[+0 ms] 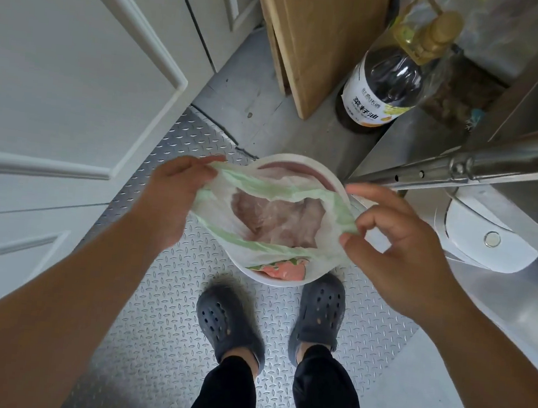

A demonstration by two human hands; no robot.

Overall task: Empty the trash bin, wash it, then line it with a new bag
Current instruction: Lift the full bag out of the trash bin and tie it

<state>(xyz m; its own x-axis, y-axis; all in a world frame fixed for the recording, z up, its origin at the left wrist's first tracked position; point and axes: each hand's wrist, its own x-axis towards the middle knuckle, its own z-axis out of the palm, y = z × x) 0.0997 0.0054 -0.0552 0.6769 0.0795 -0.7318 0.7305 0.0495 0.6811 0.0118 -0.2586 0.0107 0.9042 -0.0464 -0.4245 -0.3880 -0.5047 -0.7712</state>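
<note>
Head view: left hand [169, 200] and right hand [398, 249] grip bag [279, 224] over bin [335, 184], oil bottle [384, 83] behind.

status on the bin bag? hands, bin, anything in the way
Left hand and right hand both pinch the bag rim, mouth spread over the bin. Bag not yet seated. Oil bottle stands behind, clear.

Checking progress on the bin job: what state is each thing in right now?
Bag: mouth spread open over the bin, not yet fitted.
Bin: upright on the floor.
Left hand: pinching the bag's edge.
Right hand: pinching the opposite edge.
Oil bottle: upright, capped.
</note>
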